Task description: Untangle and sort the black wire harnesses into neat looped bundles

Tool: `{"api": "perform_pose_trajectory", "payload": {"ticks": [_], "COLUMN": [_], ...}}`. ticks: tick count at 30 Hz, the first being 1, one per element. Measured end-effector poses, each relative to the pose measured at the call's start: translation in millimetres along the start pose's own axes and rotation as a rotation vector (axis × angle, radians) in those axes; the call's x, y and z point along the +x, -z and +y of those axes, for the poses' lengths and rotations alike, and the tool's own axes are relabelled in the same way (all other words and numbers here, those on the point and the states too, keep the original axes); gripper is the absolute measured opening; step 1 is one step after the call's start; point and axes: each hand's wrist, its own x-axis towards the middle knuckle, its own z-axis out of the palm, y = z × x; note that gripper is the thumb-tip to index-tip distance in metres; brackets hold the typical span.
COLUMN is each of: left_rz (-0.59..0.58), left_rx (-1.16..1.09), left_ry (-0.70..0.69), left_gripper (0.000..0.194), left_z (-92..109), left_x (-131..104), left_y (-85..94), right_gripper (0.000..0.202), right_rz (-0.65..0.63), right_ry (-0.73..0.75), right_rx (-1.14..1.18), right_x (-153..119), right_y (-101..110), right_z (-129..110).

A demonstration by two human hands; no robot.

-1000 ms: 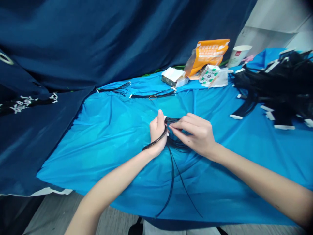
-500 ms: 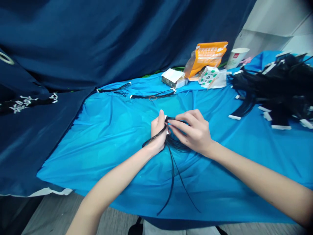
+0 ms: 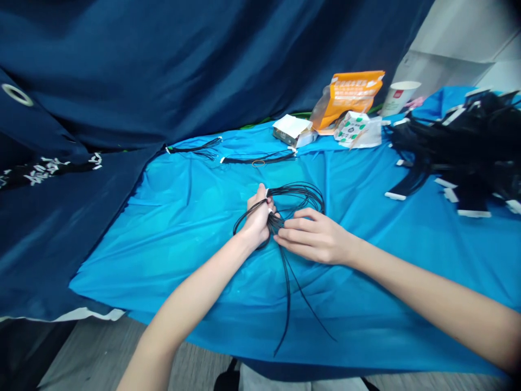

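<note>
My left hand [image 3: 257, 220] is closed around a black wire harness [image 3: 299, 189] with white connectors, its thumb pointing up. The wires loop out to the right and back, and a smaller loop hangs over the left wrist. Two loose strands trail down toward the table's front edge. My right hand [image 3: 315, 236] pinches the wires just right of the lower white connector [image 3: 270, 212]; its fingertips are partly hidden among the strands.
Blue cloth [image 3: 195, 228] covers the table. Two wire bundles [image 3: 260, 159] lie at the back. A small box [image 3: 293, 130], an orange pouch [image 3: 352, 100], a white packet [image 3: 354, 130] and a paper cup [image 3: 400, 98] stand behind. Black harnesses [image 3: 468, 141] are heaped at right.
My right hand has moved down from the upper connector to the wires by the lower one. The wire loop now spreads open to the right. The camera view shifted slightly.
</note>
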Motion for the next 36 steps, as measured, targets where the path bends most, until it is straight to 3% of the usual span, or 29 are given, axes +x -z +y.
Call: {"api": "perform_pose_trajectory", "payload": {"ticks": [8,13,18,21,25,27,32,36], "left_rz": [-0.02,-0.027,0.025,0.037,0.07,0.091,0.12,0.147], "left_rx": [-0.034,-0.04,-0.001,0.051,0.103,0.124,0.19,0.283], "left_ry": [0.056,0.05,-0.084,-0.152,-0.217,-0.263,-0.403,-0.447], "left_gripper": [0.042,0.043,0.041,0.043,0.047,0.047,0.044,0.046], "left_z": [0,-1,-3,-5,-5,-5,-7,-8], "left_x": [2,3,7,7,6,6,8,4], "left_y": [1.4,1.3,2.9,3.8,3.2,2.9,4.0,3.1], "right_gripper": [0.015,0.01,0.008,0.004,0.007,0.01,0.01,0.008], "right_rz": [0.048,0.079,0.145,0.224,0.487,0.621,0.782,0.846], "right_ry": [0.017,-0.098,-0.437,-0.754,-1.245,-1.345,-1.324,-1.289], "right_rx": [0.013,0.052,0.396,0.688,1.15,1.276,1.036,0.704], "right_x": [0,-5,-3,2,0,-7,-20,-7], "right_y": [-1,-5,-10,-7,1,7,26,31], "right_z": [1,2,2,6,23,36,57,44]}}
